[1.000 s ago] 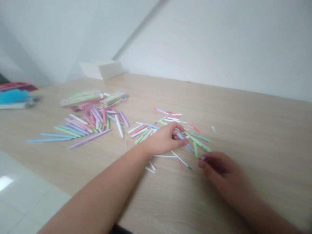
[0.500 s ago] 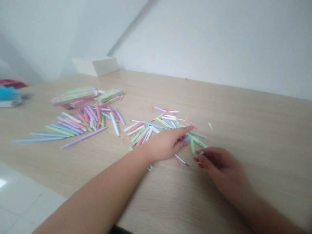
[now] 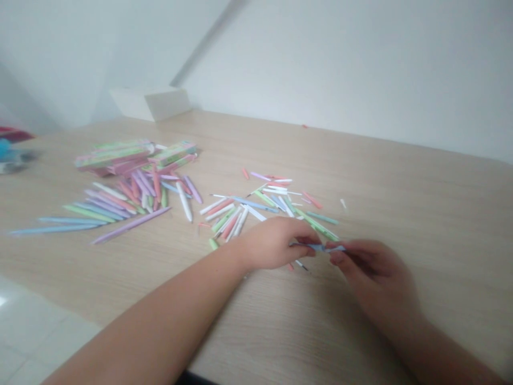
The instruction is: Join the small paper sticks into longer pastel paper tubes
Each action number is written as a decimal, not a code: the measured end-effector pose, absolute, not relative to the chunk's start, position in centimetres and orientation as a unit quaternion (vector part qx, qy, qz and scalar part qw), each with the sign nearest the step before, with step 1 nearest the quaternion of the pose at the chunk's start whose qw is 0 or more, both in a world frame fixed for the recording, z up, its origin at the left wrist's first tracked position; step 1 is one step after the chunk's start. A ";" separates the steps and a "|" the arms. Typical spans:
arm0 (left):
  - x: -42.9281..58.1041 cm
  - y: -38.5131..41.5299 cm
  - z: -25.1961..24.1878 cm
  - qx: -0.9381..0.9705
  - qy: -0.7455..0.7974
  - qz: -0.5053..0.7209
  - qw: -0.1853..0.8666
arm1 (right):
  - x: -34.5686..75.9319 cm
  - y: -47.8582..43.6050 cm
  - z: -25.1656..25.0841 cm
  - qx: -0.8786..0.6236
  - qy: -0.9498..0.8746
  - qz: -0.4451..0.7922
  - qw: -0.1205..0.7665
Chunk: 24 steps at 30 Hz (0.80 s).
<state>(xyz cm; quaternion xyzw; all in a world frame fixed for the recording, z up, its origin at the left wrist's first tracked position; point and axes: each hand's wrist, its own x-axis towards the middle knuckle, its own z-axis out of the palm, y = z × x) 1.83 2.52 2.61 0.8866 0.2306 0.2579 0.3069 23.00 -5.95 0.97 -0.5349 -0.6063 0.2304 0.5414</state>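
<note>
A pale blue paper stick [image 3: 318, 247] is stretching sideways between my two hands, over the pale oak-look tabletop [image 3: 404, 315]. Far left, a blurred clutter of red and turquoise things [image 3: 12, 149] is sitting at the table's edge, too smeared for me to name. Below the table's near edge, glossy white floor tile [image 3: 36, 331] is catching the light. Along the back, a matte white box [image 3: 150, 104] is resting against the smooth white wall [image 3: 340, 59]. In front of it, slim pink-and-green packets [image 3: 114, 158] are lying stacked at angles, and a loose pile of long, tapered pastel paper sticks [image 3: 124, 203] is fanning out toward me in lilac, pink, sky blue, green and white. Nearer the middle, shorter paper sticks [image 3: 256, 206] are lying scattered and crisscrossed, their smooth rolled shafts ending in narrow points. My left hand [image 3: 272, 243] is lying just beside this scatter, its fingers curling narrowly around one end of the blue stick. My right hand [image 3: 372, 267] is pinching the other end between thumb and fingertips, the gap between my two hands staying narrow. A thin dark-tipped stick [image 3: 302, 265] is lying just under my left fingers.
</note>
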 end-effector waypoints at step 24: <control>2.2 2.8 1.7 0.697 0.230 0.318 0.600 | 23.7 -5.9 -0.2 -0.558 -0.646 0.269 0.446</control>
